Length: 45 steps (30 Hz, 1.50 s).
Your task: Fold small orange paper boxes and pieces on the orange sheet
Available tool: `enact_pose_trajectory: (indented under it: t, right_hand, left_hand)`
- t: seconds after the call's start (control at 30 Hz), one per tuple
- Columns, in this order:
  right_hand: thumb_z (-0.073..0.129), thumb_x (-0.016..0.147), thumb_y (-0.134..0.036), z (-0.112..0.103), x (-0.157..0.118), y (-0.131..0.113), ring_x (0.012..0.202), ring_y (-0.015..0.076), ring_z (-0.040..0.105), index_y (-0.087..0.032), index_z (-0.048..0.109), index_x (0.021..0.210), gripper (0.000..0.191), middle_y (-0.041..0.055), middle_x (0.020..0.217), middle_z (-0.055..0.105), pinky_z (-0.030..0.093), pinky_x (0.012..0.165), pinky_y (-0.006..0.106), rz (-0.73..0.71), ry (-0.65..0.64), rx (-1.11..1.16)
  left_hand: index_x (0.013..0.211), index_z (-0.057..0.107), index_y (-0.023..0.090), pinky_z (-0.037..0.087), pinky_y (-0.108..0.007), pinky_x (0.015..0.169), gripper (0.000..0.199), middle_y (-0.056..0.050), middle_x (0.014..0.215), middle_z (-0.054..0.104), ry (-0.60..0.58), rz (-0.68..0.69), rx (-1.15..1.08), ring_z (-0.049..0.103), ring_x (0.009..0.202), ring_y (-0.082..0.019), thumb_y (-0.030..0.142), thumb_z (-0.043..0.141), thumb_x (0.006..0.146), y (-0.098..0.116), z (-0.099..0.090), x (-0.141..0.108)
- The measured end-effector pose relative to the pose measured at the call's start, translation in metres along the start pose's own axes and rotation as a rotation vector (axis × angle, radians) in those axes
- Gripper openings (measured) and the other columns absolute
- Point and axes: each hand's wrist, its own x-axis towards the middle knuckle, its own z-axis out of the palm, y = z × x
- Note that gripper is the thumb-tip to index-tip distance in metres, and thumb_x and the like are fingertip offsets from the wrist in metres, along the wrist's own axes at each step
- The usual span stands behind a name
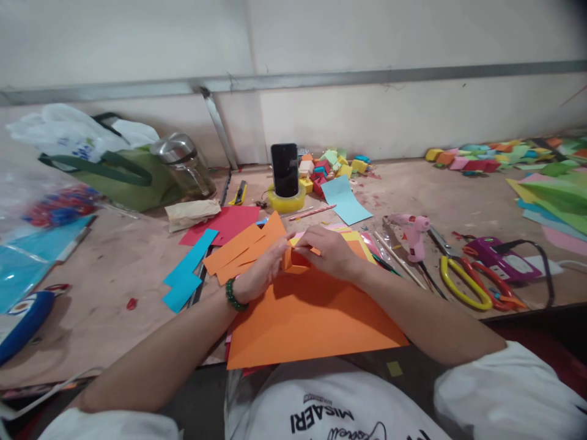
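Between my two hands is a small folded orange paper box (296, 264), its side facing me. My left hand (266, 269), with a green bead bracelet at the wrist, grips the box's left side. From the right, my right hand (330, 250) curls its fingers over the box's top and right edge. Under both hands lies a large orange paper sheet (316, 324) on a stack of coloured paper. Left of the box are cut orange strips (243, 247), with blue strips (188, 272) beyond them. My fingertips partly cover the box.
A phone (285, 171) stands in a yellow tape roll (287, 200) at the back, near small paper cubes (321, 168). To the right lie a pink glue gun (415, 232), scissors (463, 281) and a purple power strip (509, 260). A glass jar (186, 168) stands back left.
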Motion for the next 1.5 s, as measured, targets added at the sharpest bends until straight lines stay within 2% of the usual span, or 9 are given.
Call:
enact_pose_trajectory:
  t: [0.1,0.23,0.4,0.5,0.63,0.8,1.07,1.23,1.5]
  right_hand:
    - [0.048,0.091,-0.021,-0.001,0.0,-0.001,0.078,0.0181,0.056,-0.019,0.06,0.079,0.017,0.0069,0.082,0.064,0.043,0.07,0.028,-0.001,-0.018,-0.021]
    - [0.056,0.079,-0.01,-0.001,0.0,-0.003,0.076,0.0172,0.057,-0.019,0.059,0.077,0.009,0.0045,0.08,0.065,0.042,0.067,0.027,0.087,-0.162,-0.025]
    - [0.057,0.073,-0.007,-0.001,-0.001,-0.007,0.072,0.0161,0.057,-0.019,0.058,0.072,0.012,0.0034,0.078,0.066,0.038,0.063,0.025,0.173,-0.184,-0.079]
    - [0.055,0.072,-0.006,0.001,-0.001,-0.009,0.068,0.0158,0.055,-0.017,0.058,0.068,0.013,0.0036,0.072,0.064,0.037,0.062,0.026,0.174,-0.083,-0.102]
    - [0.058,0.074,-0.008,0.001,-0.001,-0.011,0.067,0.0141,0.056,-0.017,0.061,0.068,0.011,0.0027,0.072,0.065,0.037,0.061,0.024,0.193,-0.02,0.017]
    - [0.058,0.083,-0.017,-0.009,-0.001,-0.012,0.059,0.0099,0.053,-0.017,0.065,0.067,0.017,-0.0017,0.064,0.063,0.034,0.058,0.022,0.226,-0.127,0.217]
    - [0.053,0.081,-0.014,-0.007,-0.002,-0.016,0.057,0.0124,0.05,-0.016,0.063,0.06,0.023,0.0029,0.061,0.064,0.026,0.055,0.026,0.217,-0.128,-0.166]
    - [0.057,0.082,-0.017,-0.007,-0.001,-0.017,0.065,0.0144,0.056,-0.016,0.067,0.067,0.018,0.005,0.072,0.07,0.026,0.056,0.026,0.283,-0.16,-0.263]
    - [0.06,0.083,-0.025,-0.015,0.006,-0.023,0.058,0.0117,0.049,-0.016,0.06,0.059,0.025,0.002,0.063,0.063,0.023,0.054,0.025,0.377,-0.22,-0.235]
  left_hand:
    - [0.13,0.054,0.025,0.054,-0.036,0.076,0.064,-0.011,0.111,0.066,-0.163,-0.11,-0.31,0.065,0.093,-0.022,0.067,0.027,0.09,0.004,0.002,-0.001]
    - [0.132,0.053,0.027,0.054,-0.035,0.076,0.063,-0.01,0.111,0.066,-0.24,-0.168,-0.423,0.065,0.095,-0.023,0.069,0.035,0.088,0.003,0.005,-0.003]
    - [0.143,0.041,0.03,0.05,-0.039,0.092,0.066,-0.009,0.141,0.051,-0.235,-0.13,-0.348,0.051,0.124,-0.03,0.059,0.052,0.086,-0.006,0.005,-0.003]
    - [0.149,0.027,0.028,0.035,-0.041,0.11,0.088,-0.006,0.158,0.026,-0.208,-0.07,-0.179,0.029,0.141,-0.033,0.046,0.072,0.075,-0.008,0.004,-0.002]
    - [0.15,0.025,0.025,0.018,-0.041,0.119,0.09,-0.006,0.159,0.023,-0.159,-0.063,-0.088,0.016,0.146,-0.031,0.036,0.071,0.075,-0.006,0.002,-0.002]
    - [0.15,0.026,0.026,0.028,-0.045,0.115,0.088,-0.007,0.158,0.025,-0.149,-0.118,-0.201,0.023,0.143,-0.034,0.025,0.069,0.073,-0.003,0.001,-0.003]
    - [0.147,0.033,0.025,0.017,-0.043,0.119,0.086,-0.007,0.158,0.024,-0.188,-0.091,-0.18,0.014,0.146,-0.032,0.029,0.074,0.072,-0.005,0.001,-0.003]
    - [0.148,0.029,0.024,0.032,-0.042,0.113,0.078,-0.009,0.158,0.024,-0.196,-0.122,-0.216,0.022,0.144,-0.03,0.03,0.065,0.079,-0.004,0.002,-0.003]
    - [0.143,0.04,0.026,0.041,-0.039,0.105,0.079,-0.008,0.144,0.046,-0.161,0.004,-0.102,0.041,0.133,-0.03,0.03,0.075,0.072,-0.006,0.002,-0.004]
